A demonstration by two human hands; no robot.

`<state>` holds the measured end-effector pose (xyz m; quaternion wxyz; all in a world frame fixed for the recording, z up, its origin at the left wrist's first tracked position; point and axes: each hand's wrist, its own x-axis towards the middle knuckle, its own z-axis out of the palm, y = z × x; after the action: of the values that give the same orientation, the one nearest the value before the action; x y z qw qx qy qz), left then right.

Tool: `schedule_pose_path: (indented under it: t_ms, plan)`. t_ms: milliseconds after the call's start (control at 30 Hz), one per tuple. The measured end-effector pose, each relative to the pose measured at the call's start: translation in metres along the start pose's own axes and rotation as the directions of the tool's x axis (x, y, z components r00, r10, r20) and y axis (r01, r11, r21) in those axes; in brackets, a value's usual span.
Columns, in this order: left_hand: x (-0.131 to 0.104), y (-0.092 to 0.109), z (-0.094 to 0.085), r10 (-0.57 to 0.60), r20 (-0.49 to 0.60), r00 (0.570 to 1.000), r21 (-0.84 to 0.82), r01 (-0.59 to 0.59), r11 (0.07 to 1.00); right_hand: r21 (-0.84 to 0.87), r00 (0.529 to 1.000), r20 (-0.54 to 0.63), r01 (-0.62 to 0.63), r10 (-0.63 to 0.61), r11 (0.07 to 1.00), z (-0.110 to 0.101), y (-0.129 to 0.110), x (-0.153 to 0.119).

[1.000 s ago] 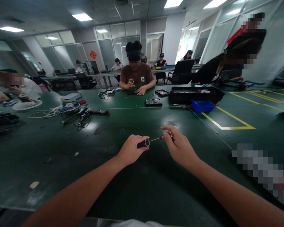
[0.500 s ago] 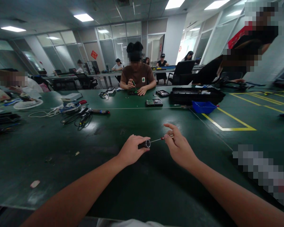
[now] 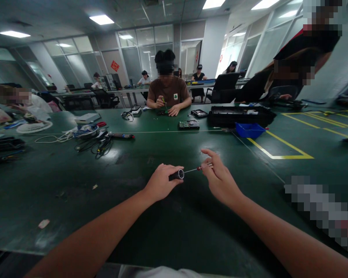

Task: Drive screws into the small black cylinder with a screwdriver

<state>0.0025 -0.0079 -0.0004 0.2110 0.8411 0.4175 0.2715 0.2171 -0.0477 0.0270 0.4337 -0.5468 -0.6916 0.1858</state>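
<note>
My left hand [image 3: 161, 183] is wrapped round a short black cylinder [image 3: 176, 175] with a pale ring at its right end. A screwdriver [image 3: 199, 168] with a reddish, partly clear handle is pinched in my right hand [image 3: 220, 177], its index finger stretched out. The thin metal shaft points left, and its tip meets the ringed end of the cylinder; whether it goes inside is too small to tell. Both hands are above the middle of the green table [image 3: 150, 239].
Across the table a person [image 3: 168, 90] works with a screwdriver. An opened drive [image 3: 189, 124], a black tray [image 3: 240, 117] and a blue bin [image 3: 250, 130] lie ahead. Cables [image 3: 100, 144] lie at the left, and a pixelated object [image 3: 319, 208] at the right.
Both hands keep their holds, with only a very slight shift. The person at the far right has leaned a little, and the person across has moved the screwdriver slightly.
</note>
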Motion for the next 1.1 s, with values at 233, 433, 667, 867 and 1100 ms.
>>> schedule_pose_path:
  t_ms: [233,433,667,867,1100]
  plan:
    - [0.0014,0.004,-0.0015,-0.018,0.023,1.0,0.002,0.018,1.0,0.011,0.998,0.037,-0.057,0.057,0.998,-0.0021,-0.0003,0.0012]
    - [0.0,0.0006,0.0005,-0.01,0.006,1.0,-0.004,0.01,1.0,0.017,0.997,0.041,-0.062,0.062,0.998,-0.0031,-0.0003,0.0018]
    - [0.0002,-0.0023,0.0013,0.002,0.007,1.0,0.007,-0.002,1.0,0.025,0.998,0.039,-0.049,0.048,0.998,-0.0021,-0.0017,0.0012]
    - [0.0011,-0.0005,0.0004,-0.004,0.006,1.0,0.011,0.004,1.0,0.011,0.995,0.051,-0.086,0.086,0.996,-0.0028,0.0003,0.0021]
    - [0.0005,-0.0009,-0.0016,-0.024,0.004,1.0,-0.003,0.024,1.0,0.148,0.999,0.019,-0.052,0.05,0.988,0.0005,0.006,0.0009]
